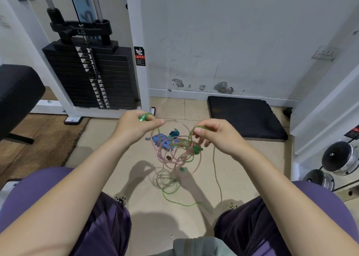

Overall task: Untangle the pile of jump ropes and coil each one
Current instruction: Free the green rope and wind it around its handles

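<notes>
Two hands are raised over a tangle of jump ropes (174, 149) that lies on the tiled floor (120, 154) between the person's knees; the left hand (134, 126) has its fingers (155, 122) curled round a green handle (144, 116), while the right hand (215, 135) pinches the green rope (214, 158) between thumb and forefinger, its other fingers loosely bent; from that pinch the green rope drops to the floor on the right and trails in loose loops nearer the person; pink rope (171, 158) coils through the middle of the pile, and a blue and white braided rope (161, 140) lies at its far left side; a black weight stack (89, 77) stands far left, and a black mat (246, 115) lies far right against the wall.
</notes>
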A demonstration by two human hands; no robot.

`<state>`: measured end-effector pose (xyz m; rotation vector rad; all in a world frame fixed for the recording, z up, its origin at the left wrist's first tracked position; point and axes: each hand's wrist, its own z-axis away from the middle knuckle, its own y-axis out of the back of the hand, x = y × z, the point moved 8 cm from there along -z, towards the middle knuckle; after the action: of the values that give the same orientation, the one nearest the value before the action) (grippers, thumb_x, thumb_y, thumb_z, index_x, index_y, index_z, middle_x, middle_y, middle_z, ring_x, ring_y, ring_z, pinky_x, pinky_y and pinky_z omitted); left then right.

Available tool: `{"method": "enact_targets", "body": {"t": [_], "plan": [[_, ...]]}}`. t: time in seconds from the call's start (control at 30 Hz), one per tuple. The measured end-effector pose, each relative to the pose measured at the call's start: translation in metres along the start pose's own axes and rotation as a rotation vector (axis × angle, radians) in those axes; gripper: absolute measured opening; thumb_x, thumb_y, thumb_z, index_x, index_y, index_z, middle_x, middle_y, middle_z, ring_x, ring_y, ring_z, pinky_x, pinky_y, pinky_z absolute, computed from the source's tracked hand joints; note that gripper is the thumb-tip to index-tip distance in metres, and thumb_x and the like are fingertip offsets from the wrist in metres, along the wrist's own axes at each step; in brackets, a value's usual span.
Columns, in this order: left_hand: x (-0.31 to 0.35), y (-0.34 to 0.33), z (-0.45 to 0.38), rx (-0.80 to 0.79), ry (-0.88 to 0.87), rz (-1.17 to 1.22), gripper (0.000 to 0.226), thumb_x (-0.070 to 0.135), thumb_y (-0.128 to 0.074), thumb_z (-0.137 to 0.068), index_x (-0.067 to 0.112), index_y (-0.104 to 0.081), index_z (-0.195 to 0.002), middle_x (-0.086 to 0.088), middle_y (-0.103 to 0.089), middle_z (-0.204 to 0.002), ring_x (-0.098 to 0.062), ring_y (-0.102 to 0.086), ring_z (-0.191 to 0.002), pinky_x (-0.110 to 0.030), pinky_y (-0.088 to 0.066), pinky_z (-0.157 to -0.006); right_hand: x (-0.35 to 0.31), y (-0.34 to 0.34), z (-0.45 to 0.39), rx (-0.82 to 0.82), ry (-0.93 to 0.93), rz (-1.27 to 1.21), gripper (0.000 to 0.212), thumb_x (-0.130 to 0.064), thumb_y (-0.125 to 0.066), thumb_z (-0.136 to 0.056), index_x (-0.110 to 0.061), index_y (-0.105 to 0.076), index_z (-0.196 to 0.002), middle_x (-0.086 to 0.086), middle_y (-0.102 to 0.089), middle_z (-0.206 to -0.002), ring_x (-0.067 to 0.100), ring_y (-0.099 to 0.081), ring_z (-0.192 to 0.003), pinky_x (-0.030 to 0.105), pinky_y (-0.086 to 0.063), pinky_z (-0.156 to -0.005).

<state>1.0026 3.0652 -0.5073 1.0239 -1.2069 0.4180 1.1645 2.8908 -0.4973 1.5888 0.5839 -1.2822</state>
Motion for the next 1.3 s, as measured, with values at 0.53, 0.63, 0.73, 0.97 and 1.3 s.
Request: {"method": "enact_targets", "body": {"t": [0.53,0.63,0.73,0.97,1.3], "plan": [[0.008,-0.059,0.022,-0.537,0.015,0.105,0.02,0.02,-0.08,-0.081,0.003,-0.071,-0.087,0.009,-0.052,-0.051,-0.004,-0.037,-0.039,-0.014,-0.028,-0.038,0.0,0.001,0.001,0.064,-0.021,-0.116,0.015,-0.011,-0.06,-0.095,-0.009,-0.07,-0.083,0.005,-0.069,-0.081,0.016,-0.062,-0.075,0.027,-0.047,-0.074],[0.004,-0.062,0.026,-0.594,-0.005,-0.031,0.032,0.029,-0.076,-0.087,-0.002,-0.068,-0.084,0.009,-0.044,-0.049,-0.008,-0.03,-0.042,-0.018,-0.023,-0.039,-0.002,-0.004,0.004,0.058,-0.033,-0.071,0.013,-0.011,-0.062,-0.094,-0.008,-0.072,-0.085,-0.004,-0.067,-0.07,0.009,-0.059,-0.065,0.018,-0.046,-0.066],[0.002,-0.065,0.027,-0.576,0.016,0.015,0.03,0.026,-0.07,-0.092,0.002,-0.066,-0.074,0.01,-0.045,-0.048,-0.007,-0.031,-0.04,-0.018,-0.024,-0.039,-0.007,0.0,0.004,0.174,-0.005,0.026,0.005,-0.012,-0.068,-0.09,-0.008,-0.07,-0.094,0.001,-0.063,-0.08,0.01,-0.055,-0.073,0.02,-0.043,-0.073],[0.002,-0.069,0.028,-0.553,0.129,0.332,0.034,0.016,-0.055,-0.1,0.006,-0.062,-0.068,0.004,-0.039,-0.034,-0.008,-0.024,-0.031,-0.02,-0.02,-0.041,-0.023,-0.001,0.007,0.251,0.138,0.145,0.025,-0.024,-0.084,-0.074,-0.02,-0.06,-0.072,-0.005,-0.055,-0.066,0.005,-0.045,-0.058,0.017,-0.037,-0.055],[0.004,-0.056,0.02,-0.613,0.161,0.384,0.035,0.02,-0.061,-0.093,0.019,-0.067,-0.058,0.003,-0.044,-0.053,-0.007,-0.022,-0.035,-0.017,-0.021,-0.039,-0.004,-0.006,0.002,-0.059,-0.021,-0.155,0.011,0.0,-0.069,-0.087,-0.009,-0.063,-0.091,0.001,-0.061,-0.063,0.01,-0.053,-0.054,0.022,-0.045,-0.057]]}}
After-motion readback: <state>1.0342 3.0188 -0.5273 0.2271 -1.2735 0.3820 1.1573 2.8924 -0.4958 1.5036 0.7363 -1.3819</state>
